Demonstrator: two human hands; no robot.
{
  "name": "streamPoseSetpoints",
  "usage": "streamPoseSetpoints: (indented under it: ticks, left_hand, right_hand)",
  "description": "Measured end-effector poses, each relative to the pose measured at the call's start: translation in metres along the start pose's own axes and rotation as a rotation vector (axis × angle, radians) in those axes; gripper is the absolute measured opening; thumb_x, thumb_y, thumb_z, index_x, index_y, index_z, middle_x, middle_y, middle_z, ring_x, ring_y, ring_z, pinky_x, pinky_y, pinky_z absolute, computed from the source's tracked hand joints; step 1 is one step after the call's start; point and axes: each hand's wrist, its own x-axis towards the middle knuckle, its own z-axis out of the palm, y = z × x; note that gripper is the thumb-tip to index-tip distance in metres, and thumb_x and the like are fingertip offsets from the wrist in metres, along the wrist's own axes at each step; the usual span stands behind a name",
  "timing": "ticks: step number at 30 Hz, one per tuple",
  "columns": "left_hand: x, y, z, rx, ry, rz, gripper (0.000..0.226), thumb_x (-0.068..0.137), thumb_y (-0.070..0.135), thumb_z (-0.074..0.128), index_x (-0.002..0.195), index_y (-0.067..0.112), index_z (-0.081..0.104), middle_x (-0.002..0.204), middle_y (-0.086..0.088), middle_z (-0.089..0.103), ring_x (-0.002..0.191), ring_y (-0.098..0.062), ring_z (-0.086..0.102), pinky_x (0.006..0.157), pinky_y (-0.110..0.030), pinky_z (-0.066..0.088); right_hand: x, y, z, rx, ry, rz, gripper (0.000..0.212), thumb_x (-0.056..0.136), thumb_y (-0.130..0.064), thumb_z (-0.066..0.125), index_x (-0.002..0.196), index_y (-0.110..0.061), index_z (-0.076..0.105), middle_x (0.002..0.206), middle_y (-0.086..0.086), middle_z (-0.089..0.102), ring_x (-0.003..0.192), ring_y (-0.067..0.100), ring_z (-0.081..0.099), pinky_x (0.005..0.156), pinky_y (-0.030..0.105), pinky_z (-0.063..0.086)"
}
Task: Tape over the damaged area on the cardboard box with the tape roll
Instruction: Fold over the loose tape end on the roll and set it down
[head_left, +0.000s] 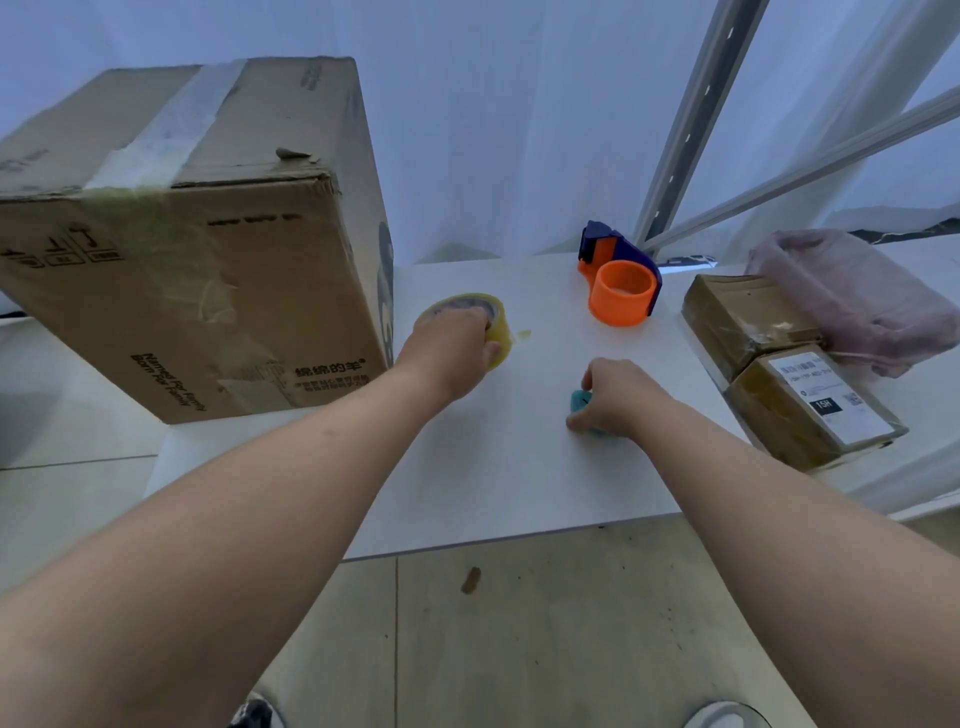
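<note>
A large cardboard box (197, 249) stands on the left of the white table (519, 483), with clear tape down its top and front face and a torn spot near its top right edge. Right beside the box lies a yellowish tape roll (496, 314), and my left hand (449, 353) is closed over it. A loose tape end sticks out to the roll's right. My right hand (615, 397) grips a small teal object (581, 404) resting on the table; most of that object is hidden under my fingers.
An orange and blue tape dispenser (621, 283) sits at the back of the table. Two taped brown parcels (779, 364) and a pink bag (857, 296) lie at the right. A metal frame (691, 124) rises behind. The table's front edge is near my feet.
</note>
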Motion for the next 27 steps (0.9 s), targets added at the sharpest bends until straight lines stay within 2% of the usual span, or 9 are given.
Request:
streamPoseSetpoints:
  ticks: [2,6,9,13,17,21,27]
  left_hand:
    - [0.005,-0.001,0.004,0.04,-0.007,-0.003,0.026,0.095,0.026,0.049,0.112,0.006,0.056,0.113,-0.013,0.06,0.105,-0.031,0.053,0.088,-0.036,0.038]
    - [0.025,-0.007,0.008,0.134,0.015,-0.01,0.027,0.097,0.025,0.046,0.112,0.005,0.054,0.117,-0.014,0.059,0.109,-0.033,0.053,0.092,-0.036,0.037]
    - [0.049,-0.011,0.006,0.205,0.072,-0.039,0.03,0.098,0.023,0.043,0.119,0.003,0.051,0.124,-0.016,0.057,0.116,-0.033,0.05,0.101,-0.038,0.033]
    - [0.076,-0.02,0.013,0.255,0.098,-0.06,0.024,0.096,0.018,0.041,0.113,0.004,0.05,0.11,-0.014,0.063,0.101,-0.033,0.058,0.106,-0.043,0.03]
    - [0.085,-0.033,0.034,0.254,0.084,-0.083,0.026,0.095,0.02,0.043,0.115,0.005,0.049,0.112,-0.013,0.062,0.103,-0.032,0.056,0.1,-0.04,0.033]
    - [0.088,-0.04,0.046,0.267,0.084,-0.07,0.027,0.095,0.023,0.044,0.115,0.005,0.047,0.116,-0.014,0.059,0.104,-0.033,0.055,0.093,-0.041,0.034]
    - [0.092,-0.039,0.044,0.22,0.08,-0.095,0.034,0.094,0.032,0.049,0.119,0.008,0.048,0.121,-0.012,0.057,0.112,-0.031,0.052,0.098,-0.041,0.031]
  right_hand:
    - [0.005,-0.001,0.003,0.008,0.11,-0.049,0.039,0.079,-0.029,0.066,0.109,-0.007,0.053,0.112,0.013,0.058,0.097,0.027,0.055,0.082,0.038,0.051]
    - [0.021,-0.009,-0.006,0.297,0.356,-0.127,0.04,0.079,-0.026,0.07,0.108,-0.006,0.051,0.106,0.014,0.06,0.093,0.028,0.058,0.078,0.038,0.051]
    - [0.041,-0.017,-0.018,0.357,0.462,-0.156,0.031,0.082,-0.023,0.066,0.102,-0.004,0.053,0.102,0.015,0.062,0.088,0.027,0.059,0.074,0.038,0.051]
    - [0.075,-0.029,-0.019,0.383,0.469,-0.127,0.029,0.081,-0.023,0.064,0.102,-0.005,0.057,0.102,0.013,0.063,0.09,0.025,0.057,0.073,0.035,0.048]
    - [0.099,-0.035,-0.003,0.464,0.479,-0.1,0.028,0.081,-0.023,0.063,0.101,-0.004,0.057,0.105,0.013,0.061,0.093,0.025,0.055,0.071,0.032,0.044]
    - [0.113,-0.044,0.004,0.359,0.534,-0.078,0.041,0.08,-0.033,0.066,0.108,-0.005,0.053,0.111,0.015,0.055,0.101,0.03,0.053,0.081,0.038,0.048]
    - [0.124,-0.051,-0.003,0.236,0.501,-0.064,0.056,0.08,-0.044,0.065,0.117,-0.007,0.046,0.12,0.015,0.049,0.108,0.031,0.051,0.082,0.041,0.047]
